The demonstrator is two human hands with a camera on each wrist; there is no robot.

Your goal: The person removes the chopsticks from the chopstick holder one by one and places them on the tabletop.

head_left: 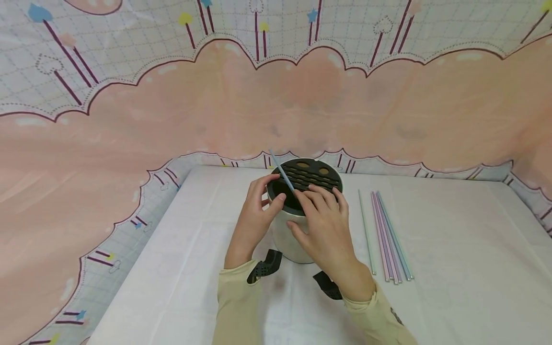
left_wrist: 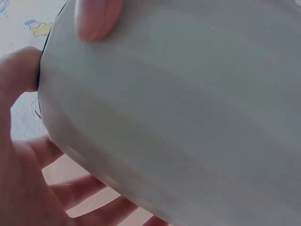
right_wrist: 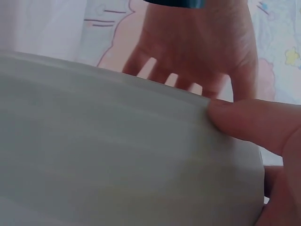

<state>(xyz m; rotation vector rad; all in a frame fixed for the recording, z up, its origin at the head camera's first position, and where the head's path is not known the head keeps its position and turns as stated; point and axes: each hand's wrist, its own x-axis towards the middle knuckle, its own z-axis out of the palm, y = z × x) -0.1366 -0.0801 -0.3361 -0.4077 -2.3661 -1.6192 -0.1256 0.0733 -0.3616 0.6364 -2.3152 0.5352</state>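
A white round holder [head_left: 290, 239] with a black slotted top [head_left: 332, 178] stands upright. My left hand [head_left: 254, 218] grips its left side, with the thumb at the rim and fingers reaching behind; the left wrist view shows these fingers [left_wrist: 77, 190] along the white wall. My right hand [head_left: 327, 230] holds the front right: its fingers lie over the black top, and its thumb [right_wrist: 254, 117] rests on the outer wall. A thin light-blue stick [head_left: 281, 169] slants up from the top between both hands. Its lower end is hidden by the right fingertips, so whether they touch it is unclear.
Several thin pink, purple and blue sticks [head_left: 385, 237] lie side by side to the right of the holder. A pale green stick [head_left: 366, 230] lies left of them. The white table [head_left: 465, 268] is backed by a patterned cloth [head_left: 276, 110].
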